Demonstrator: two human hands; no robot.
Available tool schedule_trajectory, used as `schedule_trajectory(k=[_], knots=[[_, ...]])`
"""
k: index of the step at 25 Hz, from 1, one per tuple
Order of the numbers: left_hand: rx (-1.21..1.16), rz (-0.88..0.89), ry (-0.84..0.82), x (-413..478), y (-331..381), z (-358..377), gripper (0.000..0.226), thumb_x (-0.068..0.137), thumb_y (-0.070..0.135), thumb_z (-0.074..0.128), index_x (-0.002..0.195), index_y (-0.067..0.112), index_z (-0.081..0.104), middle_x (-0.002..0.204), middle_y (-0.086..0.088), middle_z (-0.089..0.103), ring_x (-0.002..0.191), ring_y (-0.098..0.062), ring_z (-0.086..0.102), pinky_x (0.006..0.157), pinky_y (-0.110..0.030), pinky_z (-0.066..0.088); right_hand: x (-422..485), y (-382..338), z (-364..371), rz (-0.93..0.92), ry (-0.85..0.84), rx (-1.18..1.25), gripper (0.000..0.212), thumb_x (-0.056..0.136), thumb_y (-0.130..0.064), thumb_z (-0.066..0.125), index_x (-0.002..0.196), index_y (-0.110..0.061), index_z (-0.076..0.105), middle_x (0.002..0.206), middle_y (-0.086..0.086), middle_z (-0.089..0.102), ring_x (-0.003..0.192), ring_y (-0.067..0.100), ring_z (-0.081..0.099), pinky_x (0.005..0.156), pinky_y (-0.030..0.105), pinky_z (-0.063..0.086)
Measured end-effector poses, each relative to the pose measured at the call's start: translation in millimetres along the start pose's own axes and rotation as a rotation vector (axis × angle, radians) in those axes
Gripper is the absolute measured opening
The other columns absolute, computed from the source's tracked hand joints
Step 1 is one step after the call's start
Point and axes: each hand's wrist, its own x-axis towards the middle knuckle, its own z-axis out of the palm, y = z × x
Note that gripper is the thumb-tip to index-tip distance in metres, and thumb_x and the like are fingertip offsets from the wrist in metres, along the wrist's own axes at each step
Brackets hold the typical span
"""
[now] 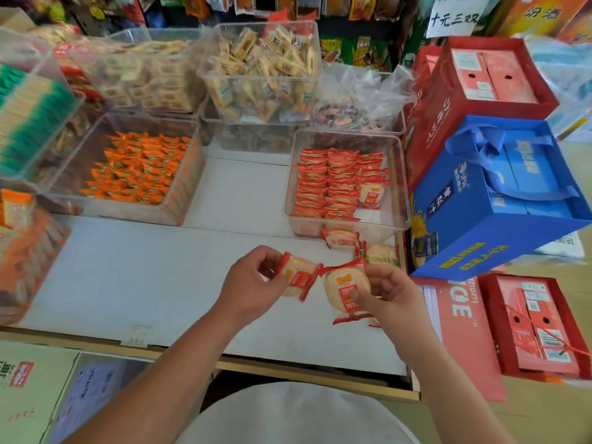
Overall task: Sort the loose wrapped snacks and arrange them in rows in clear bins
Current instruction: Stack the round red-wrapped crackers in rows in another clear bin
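My left hand (253, 283) pinches a round rice cracker in a red-edged wrapper (296, 277) above the white shelf. My right hand (389, 291) grips a second cracker of the same kind (344, 288), label facing up, right beside the first. Two more loose crackers (341, 239) (381, 254) lie on the shelf just beyond my hands. Behind them stands a clear bin (402, 200) with rows of the same red wrapped crackers standing on edge in its left part; one cracker (371, 194) lies flat against the rows.
A clear bin of orange wrapped snacks (179, 209) stands at the left. Stacked bins of biscuit packs (315, 75) fill the back. A blue gift box (499, 200) and red gift boxes (480, 88) crowd the right. Cartons (32, 389) lie at the front left.
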Motion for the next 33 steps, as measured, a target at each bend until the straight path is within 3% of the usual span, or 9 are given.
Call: schedule_trajectory(k=[3,8,13,16,19,24,28,31,33], knots=[[-0.022,0.032,-0.104,10,13,-2,0.02,0.09,0.018,0.077,0.105,0.031,0.073,0.098,0.013,0.074,0.091,-0.006,0.069,0.076,-0.018,0.057,-1,-13,2,-0.018,-0.129,-0.072,0.037,0.08,0.0,0.083,0.107,-0.023,0.073,0.095,0.0,0.078,0.092,0.02,0.075,0.073,0.028,0.062],[-0.117,0.022,-0.282,14,34,6,0.024,0.1,0.013,0.063,0.112,0.03,0.076,0.1,0.016,0.076,0.098,-0.006,0.071,0.082,-0.023,0.061,9,-15,6,-0.098,-0.112,-0.174,0.036,0.086,-0.012,0.082,0.112,-0.033,0.069,0.112,-0.007,0.072,0.109,0.016,0.069,0.08,0.04,0.064],[-0.207,-0.008,-0.357,26,49,13,0.034,0.107,0.009,0.048,0.115,0.027,0.075,0.107,0.009,0.076,0.098,-0.009,0.072,0.082,-0.023,0.06,24,-21,0,-0.073,-0.213,-0.136,0.035,0.092,-0.005,0.073,0.12,-0.022,0.06,0.109,-0.003,0.078,0.103,0.016,0.073,0.081,0.033,0.063],[-0.289,-0.012,-0.383,30,54,26,0.016,0.101,0.024,0.063,0.113,0.026,0.073,0.107,0.01,0.076,0.101,-0.008,0.072,0.086,-0.024,0.059,36,-21,-8,-0.104,-0.211,-0.253,0.044,0.093,-0.01,0.074,0.129,-0.031,0.06,0.109,-0.006,0.076,0.102,0.013,0.073,0.08,0.029,0.062],[-0.109,0.055,-0.416,38,46,47,0.037,0.09,0.016,0.078,0.122,0.031,0.07,0.113,0.017,0.072,0.107,-0.003,0.068,0.093,-0.025,0.058,46,-19,-18,-0.109,-0.236,-0.316,0.058,0.092,-0.011,0.076,0.136,-0.043,0.056,0.106,-0.01,0.074,0.098,0.009,0.072,0.079,0.027,0.061],[-0.124,-0.003,-0.476,59,43,72,0.035,0.089,0.014,0.079,0.116,0.035,0.073,0.11,0.018,0.073,0.105,-0.002,0.069,0.089,-0.021,0.058,68,-16,-39,0.013,-0.271,-0.429,0.058,0.085,-0.024,0.084,0.135,-0.039,0.057,0.108,-0.01,0.071,0.096,0.009,0.071,0.081,0.032,0.063],[-0.041,0.028,-0.21,90,28,99,0.023,0.098,0.022,0.066,0.117,0.034,0.069,0.121,0.017,0.069,0.112,0.003,0.063,0.091,-0.012,0.05,96,-35,-56,-0.034,-0.091,-0.526,0.036,0.085,-0.028,0.083,0.115,-0.034,0.062,0.097,-0.013,0.072,0.087,0.0,0.066,0.074,0.019,0.056],[0.351,0.203,-0.128,113,-5,123,0.04,0.1,0.028,0.062,0.14,0.026,0.059,0.146,0.008,0.057,0.137,-0.009,0.048,0.112,-0.025,0.041,121,-53,-68,-0.047,0.113,-0.442,0.036,0.084,-0.028,0.085,0.109,-0.036,0.06,0.097,-0.015,0.072,0.086,-0.001,0.067,0.067,0.015,0.054],[0.466,0.27,-0.133,121,-21,139,0.047,0.097,0.029,0.066,0.143,0.023,0.057,0.147,0.004,0.056,0.138,-0.015,0.047,0.112,-0.033,0.044,132,-60,-70,-0.054,0.15,-0.415,0.038,0.083,-0.028,0.086,0.108,-0.036,0.06,0.096,-0.018,0.072,0.086,0.0,0.067,0.066,0.014,0.054]])
